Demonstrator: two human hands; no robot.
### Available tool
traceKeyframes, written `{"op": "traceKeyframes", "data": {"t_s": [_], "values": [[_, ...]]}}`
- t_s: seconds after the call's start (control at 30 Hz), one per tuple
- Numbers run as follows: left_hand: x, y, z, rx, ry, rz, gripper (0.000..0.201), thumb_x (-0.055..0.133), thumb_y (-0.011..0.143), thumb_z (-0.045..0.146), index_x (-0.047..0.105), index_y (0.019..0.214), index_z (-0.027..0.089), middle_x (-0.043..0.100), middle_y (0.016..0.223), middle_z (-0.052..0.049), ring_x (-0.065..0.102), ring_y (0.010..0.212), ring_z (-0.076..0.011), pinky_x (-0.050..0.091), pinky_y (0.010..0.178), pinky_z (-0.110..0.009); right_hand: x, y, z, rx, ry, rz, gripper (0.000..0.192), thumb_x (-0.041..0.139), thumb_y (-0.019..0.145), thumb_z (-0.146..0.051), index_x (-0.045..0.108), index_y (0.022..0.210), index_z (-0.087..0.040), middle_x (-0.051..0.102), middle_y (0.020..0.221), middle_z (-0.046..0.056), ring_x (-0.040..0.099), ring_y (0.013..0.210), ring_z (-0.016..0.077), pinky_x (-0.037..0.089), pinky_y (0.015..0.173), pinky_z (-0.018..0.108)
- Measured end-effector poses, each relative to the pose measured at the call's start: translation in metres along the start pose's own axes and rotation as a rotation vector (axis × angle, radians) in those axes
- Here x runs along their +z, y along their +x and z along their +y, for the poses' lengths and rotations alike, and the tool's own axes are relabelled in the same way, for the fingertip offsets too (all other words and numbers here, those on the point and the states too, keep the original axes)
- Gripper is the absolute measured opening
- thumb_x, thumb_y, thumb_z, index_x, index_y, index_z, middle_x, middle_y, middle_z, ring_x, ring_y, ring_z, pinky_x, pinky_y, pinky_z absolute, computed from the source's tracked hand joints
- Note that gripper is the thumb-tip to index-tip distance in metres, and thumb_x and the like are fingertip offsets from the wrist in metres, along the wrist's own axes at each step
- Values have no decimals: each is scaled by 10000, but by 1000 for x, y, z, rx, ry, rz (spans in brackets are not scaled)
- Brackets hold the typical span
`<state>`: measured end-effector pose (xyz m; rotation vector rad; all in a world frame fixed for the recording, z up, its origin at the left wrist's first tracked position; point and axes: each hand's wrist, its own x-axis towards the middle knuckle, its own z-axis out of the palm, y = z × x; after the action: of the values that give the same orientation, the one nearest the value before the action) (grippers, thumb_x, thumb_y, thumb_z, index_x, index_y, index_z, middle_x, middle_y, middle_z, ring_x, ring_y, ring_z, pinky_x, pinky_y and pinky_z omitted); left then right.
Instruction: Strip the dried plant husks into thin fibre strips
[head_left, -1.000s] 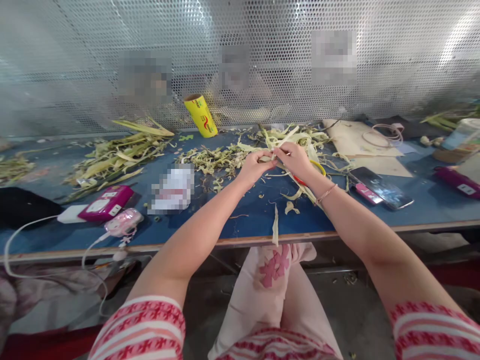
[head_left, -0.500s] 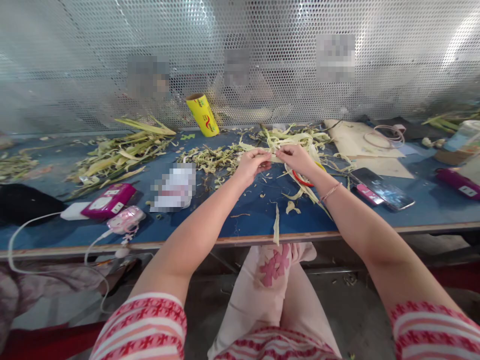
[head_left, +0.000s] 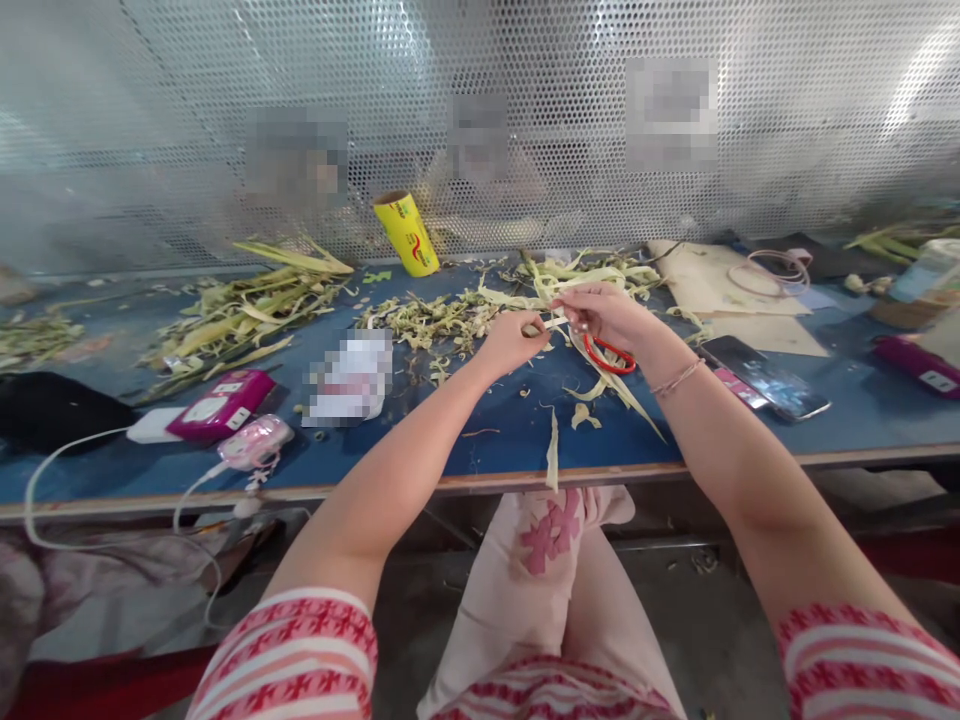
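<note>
A pale husk strip (head_left: 553, 322) sits just above frame centre, pinched between both hands over the blue worktop (head_left: 495, 430). The left hand (head_left: 514, 340) has its grip clenched on one end; the right hand (head_left: 604, 312) grasps the other. Red-handled scissors (head_left: 609, 357) lie directly below the right hand.

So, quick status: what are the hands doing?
Left hand and right hand pinching one pale leaf strip. Red scissors just below it.

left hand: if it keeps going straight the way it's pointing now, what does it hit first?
The left hand points forward and right, pinching a pale husk strip. Straight on, it would most likely meet the right hand at the strip's other end, with the husk pile behind. Depth is hard to judge from this one view.
</note>
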<state>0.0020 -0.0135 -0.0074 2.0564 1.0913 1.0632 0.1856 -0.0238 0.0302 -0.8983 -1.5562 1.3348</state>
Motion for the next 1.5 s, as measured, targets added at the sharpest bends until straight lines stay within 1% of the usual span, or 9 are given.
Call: {"op": "traceKeyframes", "data": {"t_s": [0.17,0.4,0.63,0.73,0.87,1.0,1.2,1.37,1.5], "values": [[6,-3,5,-2,-32,-82,133,661,729,255,609,632,180,571,524,23,475,502,-111,365,573,-253,10,-6,-4,-9,-44,-104,266,652,895,-322,573,702,-156,551,551,-22,374,410,50,296,404,211],[11,-6,10,4,-15,-130,311,643,821,363,569,572,192,450,415,47,414,441,-110,333,581,-272,19,-9,-10,22,-67,-52,196,593,899,-230,607,718,-154,482,422,-55,297,329,46,234,353,203],[15,-7,13,-1,-76,-107,328,532,890,275,579,579,183,548,487,19,507,498,-124,360,590,-264,23,-11,-12,-15,-132,11,179,608,860,-244,643,713,-147,435,383,-65,303,337,50,224,360,204],[14,-6,15,-87,-168,-96,309,480,906,243,599,631,170,580,521,7,528,495,-122,393,583,-258,24,-8,-9,-54,-186,17,183,629,853,-269,641,712,-153,476,437,-52,356,378,56,255,394,207],[16,-1,13,-291,-388,-32,296,497,886,275,568,617,175,582,521,-11,525,485,-131,439,568,-275,18,2,2,-175,-328,239,302,621,880,-341,615,637,-161,544,548,-16,441,496,67,346,490,202],[13,6,6,-570,-775,22,216,540,839,341,534,670,208,537,485,1,513,469,-138,491,582,-303,2,15,19,-106,-550,331,421,548,922,-418,642,603,-160,618,595,30,518,545,105,393,537,235],[5,8,3,-686,-1012,52,208,539,807,406,514,694,233,477,474,18,478,442,-132,498,547,-308,-12,23,38,-18,-775,223,426,564,866,-318,578,458,-193,510,402,12,440,409,116,304,431,262],[5,7,6,-718,-1044,63,212,507,818,361,488,655,227,454,462,19,445,421,-115,464,497,-278,-13,21,34,75,-678,101,234,530,784,-174,664,593,-183,648,581,50,498,456,134,385,465,275],[6,7,8,-705,-987,68,202,503,811,336,501,647,219,474,461,12,454,425,-121,476,507,-284,-18,15,29,94,-675,39,186,556,770,-207,730,706,-192,548,510,5,432,467,130,357,487,277]]}}
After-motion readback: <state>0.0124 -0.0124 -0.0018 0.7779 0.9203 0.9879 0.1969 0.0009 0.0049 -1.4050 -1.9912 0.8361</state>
